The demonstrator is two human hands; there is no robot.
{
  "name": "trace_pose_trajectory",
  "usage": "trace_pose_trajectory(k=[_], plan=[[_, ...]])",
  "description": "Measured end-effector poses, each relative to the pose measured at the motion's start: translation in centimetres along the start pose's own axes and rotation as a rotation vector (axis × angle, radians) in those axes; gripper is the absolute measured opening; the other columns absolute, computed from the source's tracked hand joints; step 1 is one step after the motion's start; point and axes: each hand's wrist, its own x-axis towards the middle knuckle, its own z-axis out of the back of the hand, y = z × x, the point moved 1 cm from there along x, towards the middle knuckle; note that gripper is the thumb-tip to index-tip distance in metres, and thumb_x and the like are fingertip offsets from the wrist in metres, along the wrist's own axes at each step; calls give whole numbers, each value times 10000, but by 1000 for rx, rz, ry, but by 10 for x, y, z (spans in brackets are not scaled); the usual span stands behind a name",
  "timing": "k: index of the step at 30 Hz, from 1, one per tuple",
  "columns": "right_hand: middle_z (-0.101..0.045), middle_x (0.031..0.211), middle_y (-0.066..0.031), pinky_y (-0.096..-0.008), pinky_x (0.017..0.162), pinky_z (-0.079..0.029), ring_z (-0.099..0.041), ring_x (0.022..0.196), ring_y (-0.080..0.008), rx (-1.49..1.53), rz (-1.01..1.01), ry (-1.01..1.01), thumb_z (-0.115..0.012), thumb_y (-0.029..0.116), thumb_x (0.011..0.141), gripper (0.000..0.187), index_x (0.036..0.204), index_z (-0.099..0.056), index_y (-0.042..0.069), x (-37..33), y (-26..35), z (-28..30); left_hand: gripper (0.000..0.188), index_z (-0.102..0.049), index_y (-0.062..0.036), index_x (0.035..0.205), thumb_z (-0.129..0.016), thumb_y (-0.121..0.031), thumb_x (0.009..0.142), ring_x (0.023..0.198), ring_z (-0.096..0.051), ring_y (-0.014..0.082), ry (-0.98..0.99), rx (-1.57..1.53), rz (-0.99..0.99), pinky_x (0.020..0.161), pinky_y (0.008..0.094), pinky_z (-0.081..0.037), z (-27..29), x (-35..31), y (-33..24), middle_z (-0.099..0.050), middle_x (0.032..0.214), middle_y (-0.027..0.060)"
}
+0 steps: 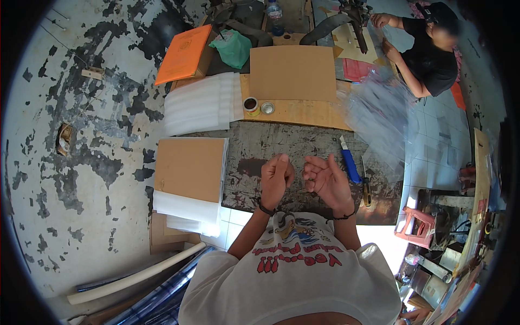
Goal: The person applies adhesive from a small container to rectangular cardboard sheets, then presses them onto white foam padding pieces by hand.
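Worn dark worktable [303, 143], left hand [276, 177] fisted empty, right hand [326, 181] loosely curled, empty

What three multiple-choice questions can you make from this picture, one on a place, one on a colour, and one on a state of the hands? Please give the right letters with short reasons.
1. Where does the blue-handled knife lie?
A. on the dark worktop, to the right of the right hand
B. on the orange folder
C. under the left hand

2. What colour is the folder at the far left of the bench?
A. green
B. orange
C. white

3. How is the left hand held?
A. flat on the cardboard
B. gripping the knife
C. curled into a loose fist above the worktop

Answers:
1. A, the knife lies on the dark surface just right of the right hand.
2. B, the folder beside the green bag is bright orange.
3. C, its fingers are folded in and no object shows in it.
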Motion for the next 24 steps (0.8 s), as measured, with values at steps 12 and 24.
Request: trace_pose_trajectory(k=[12,24], plan=[[-646,1093,-106,-341,816,-532,-621,1049,-234,334,244,-26,-337,482,1060,522,1153,-583,31,8,7,15,157,-684,-30,1010,-727,-14,860,766,-613,124,65,511,-218,644,237,-444,-1,-3,10,-651,862,61],[-608,913,-49,-293,775,-549,-620,849,-153,13,299,-91,-627,225,978,191,909,-561,60,-2,-10,-1,357,-662,-69,936,-900,-124,675,712,-587,121,130,492,-352,610,262,-441,-9,-9,-1,-648,880,47]])
